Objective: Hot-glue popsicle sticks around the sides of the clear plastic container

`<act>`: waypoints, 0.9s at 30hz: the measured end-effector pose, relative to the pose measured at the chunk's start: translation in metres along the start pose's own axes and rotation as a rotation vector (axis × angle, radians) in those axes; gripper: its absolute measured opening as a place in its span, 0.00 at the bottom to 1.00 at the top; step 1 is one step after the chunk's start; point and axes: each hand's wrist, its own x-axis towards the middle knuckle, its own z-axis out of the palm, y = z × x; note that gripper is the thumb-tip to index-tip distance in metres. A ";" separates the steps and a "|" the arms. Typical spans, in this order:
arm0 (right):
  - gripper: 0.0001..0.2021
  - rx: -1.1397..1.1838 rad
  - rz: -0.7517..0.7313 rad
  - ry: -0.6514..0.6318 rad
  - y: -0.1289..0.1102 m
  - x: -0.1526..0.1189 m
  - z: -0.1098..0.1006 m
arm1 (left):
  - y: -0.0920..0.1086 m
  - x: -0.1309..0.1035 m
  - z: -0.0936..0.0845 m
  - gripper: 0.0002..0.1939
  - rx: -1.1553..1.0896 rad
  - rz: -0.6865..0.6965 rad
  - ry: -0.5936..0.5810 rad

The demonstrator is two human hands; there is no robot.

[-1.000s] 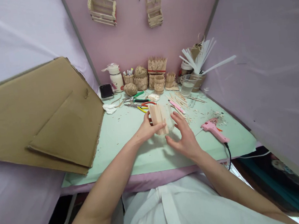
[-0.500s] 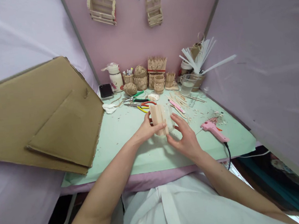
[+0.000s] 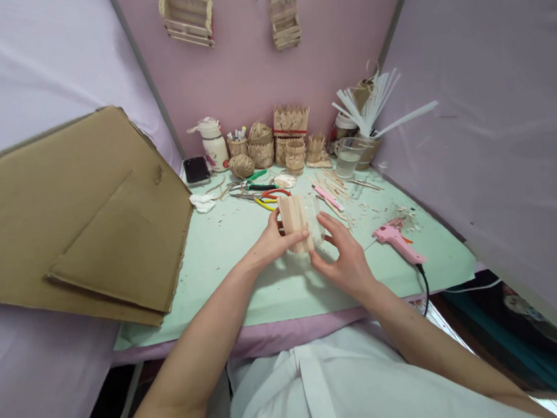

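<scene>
Between my hands, over the front half of the table, is a clear plastic cup [image 3: 314,217] lying on its side, partly covered with flat wooden sticks [image 3: 293,217]. My left hand [image 3: 278,237] grips the stick-covered side, its thumb laid across the sticks and its fingers behind. From the other side my right hand [image 3: 342,252] holds the cup, with fingers on the bare plastic part and the thumb near the lower edge of the sticks. A pink glue gun [image 3: 398,242] lies to the right of my right hand, its cable running off the table edge.
Behind my hands lie pliers [image 3: 270,196], a pink cutter [image 3: 328,198] and loose thin sticks [image 3: 336,182]. Stick-covered pots [image 3: 295,157], twine balls [image 3: 242,166], a white bottle [image 3: 214,146] and a cup of water [image 3: 347,159] line the back. Large cardboard [image 3: 109,221] leans at left.
The view has shifted very slightly. Both hands keep the same hold on the cup, and nothing else has visibly moved.
</scene>
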 end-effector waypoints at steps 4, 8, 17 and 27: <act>0.33 0.004 0.020 -0.014 0.000 0.000 0.000 | 0.000 0.000 0.000 0.57 -0.005 0.004 0.003; 0.35 0.060 0.037 -0.015 -0.001 0.000 -0.001 | -0.001 0.000 0.000 0.58 0.004 0.041 0.002; 0.40 0.307 0.278 -0.058 0.001 0.004 -0.004 | 0.003 -0.005 0.000 0.55 0.046 0.200 -0.022; 0.40 0.350 0.340 -0.052 0.004 0.008 -0.004 | 0.005 -0.009 0.002 0.57 0.050 0.197 -0.063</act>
